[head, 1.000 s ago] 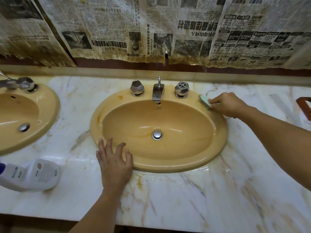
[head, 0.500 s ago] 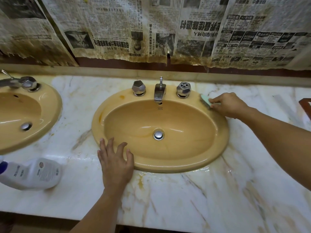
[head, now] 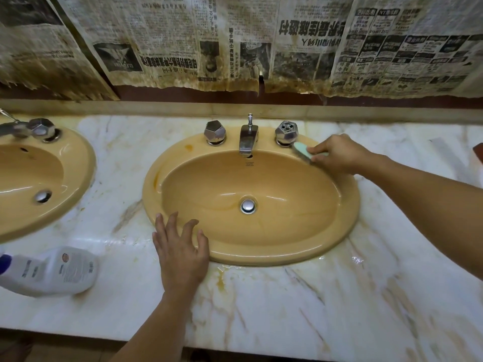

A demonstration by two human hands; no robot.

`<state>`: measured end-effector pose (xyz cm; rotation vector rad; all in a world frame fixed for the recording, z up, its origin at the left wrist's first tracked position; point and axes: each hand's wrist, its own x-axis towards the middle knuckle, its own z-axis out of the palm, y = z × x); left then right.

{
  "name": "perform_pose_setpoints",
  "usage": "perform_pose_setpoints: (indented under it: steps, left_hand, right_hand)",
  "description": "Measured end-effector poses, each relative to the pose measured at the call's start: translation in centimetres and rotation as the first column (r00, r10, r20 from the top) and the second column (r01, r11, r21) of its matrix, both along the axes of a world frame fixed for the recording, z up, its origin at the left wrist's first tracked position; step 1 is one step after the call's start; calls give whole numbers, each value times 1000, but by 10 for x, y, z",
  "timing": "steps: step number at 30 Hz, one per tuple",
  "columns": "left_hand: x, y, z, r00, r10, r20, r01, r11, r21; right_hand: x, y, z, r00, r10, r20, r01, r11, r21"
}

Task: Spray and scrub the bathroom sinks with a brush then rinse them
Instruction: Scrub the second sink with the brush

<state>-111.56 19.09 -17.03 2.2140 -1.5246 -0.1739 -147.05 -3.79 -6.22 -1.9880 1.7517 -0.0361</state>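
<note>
Closest to me lies the marble counter (head: 313, 309), white with tan veins, wet and yellow-stained along the front of the sink. My left hand (head: 183, 254) rests flat on it, fingers straight and spread, holding nothing, the fingertips reaching onto the near left rim of the sink (head: 261, 258). Off to my left a white spray bottle (head: 52, 270) lies on its side on the counter, well apart from that hand, its blue cap at the edge of view.

The sink is an oval, mustard-coloured basin with a chrome drain (head: 248, 205) in the bottom.

At the far right of the rim my right hand (head: 339, 154) grips the brush (head: 302, 150), fingers and thumb curled round its handle. The pale green head points left, pressed to the rim just beside the base of the right tap knob (head: 286, 132). Left of that stand the spout (head: 248, 139) and the left tap knob (head: 214, 131).

A second sink (head: 78, 163) of the same colour sits at the left edge, partly out of view. Behind everything, stained newspaper (head: 261, 35) covers the wall.
</note>
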Motion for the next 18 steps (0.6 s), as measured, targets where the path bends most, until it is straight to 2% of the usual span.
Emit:
perform_pose_setpoints:
  steps: [3, 5, 7, 14, 18]
  left_hand:
    - [0, 0, 0, 1000, -5, 3, 5, 1000, -1]
    - [0, 0, 0, 1000, -3, 7, 3, 1000, -3]
    - [0, 0, 0, 1000, -5, 7, 5, 1000, -5]
    - [-2, 0, 0, 1000, -3, 8, 3, 1000, -11]
    - [0, 0, -1, 1000, -2, 22, 2, 1000, -9]
  right_hand:
    - [-13, 7, 11, 1000, 28, -6, -28, 1000, 8]
    - [-35, 6, 13, 991, -119, 68, 123, 991, -55]
    - [-51, 7, 10, 959, -272, 79, 278, 957, -80]
    - [-77, 7, -2, 962, -271, 37, 269, 961, 55]
    - [-112, 24, -7, 937, -320, 139, 287, 933, 217]
